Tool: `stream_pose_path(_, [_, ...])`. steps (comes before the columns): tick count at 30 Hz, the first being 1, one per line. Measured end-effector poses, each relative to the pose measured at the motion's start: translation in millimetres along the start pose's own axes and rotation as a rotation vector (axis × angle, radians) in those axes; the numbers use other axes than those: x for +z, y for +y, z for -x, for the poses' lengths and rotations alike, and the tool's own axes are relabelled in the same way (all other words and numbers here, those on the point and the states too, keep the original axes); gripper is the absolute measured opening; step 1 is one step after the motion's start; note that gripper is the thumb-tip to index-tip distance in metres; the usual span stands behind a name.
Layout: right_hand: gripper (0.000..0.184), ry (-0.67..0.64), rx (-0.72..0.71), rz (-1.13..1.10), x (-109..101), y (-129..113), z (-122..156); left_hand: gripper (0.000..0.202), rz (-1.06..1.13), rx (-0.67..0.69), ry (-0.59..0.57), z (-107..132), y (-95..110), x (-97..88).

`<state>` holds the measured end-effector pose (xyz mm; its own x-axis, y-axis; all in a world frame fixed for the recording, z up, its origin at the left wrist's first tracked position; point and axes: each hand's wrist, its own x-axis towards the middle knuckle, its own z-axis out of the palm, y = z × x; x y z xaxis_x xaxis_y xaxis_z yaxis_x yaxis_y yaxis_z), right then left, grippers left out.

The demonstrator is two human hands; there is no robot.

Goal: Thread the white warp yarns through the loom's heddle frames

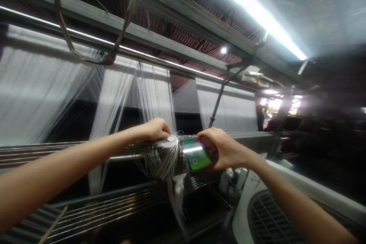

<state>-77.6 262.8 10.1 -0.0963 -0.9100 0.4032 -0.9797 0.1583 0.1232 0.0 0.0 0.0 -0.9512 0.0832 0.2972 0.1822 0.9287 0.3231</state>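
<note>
My left hand is curled over the top of a knotted tuft of white threads gathered on a metal loom bar, and its fingers grip the threads. My right hand holds a smartphone tilted, with its bright green screen facing me. The phone sits just right of the tuft. Part of the space between them is blurred out. Sheets of fine white warp threads hang behind both hands.
Overhead, a long metal beam with hanging straps crosses the view below a fluorescent tube. Several metal rods run below my hands. A white unit with a round grille stands at lower right. A distant person stands at the far right.
</note>
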Motion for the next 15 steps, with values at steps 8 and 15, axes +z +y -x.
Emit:
stream_pose_path(8, [0.075, -0.038, 0.222, -0.153, -3, 17, -6, 0.009, 0.029, 0.041, 0.244, 5, 5, -4.7])
stream_pose_path(15, [0.071, -0.075, 0.278, -0.265, 8, 32, -28, 0.015, -0.155, 0.382, 0.751, 95, 32, 1.2])
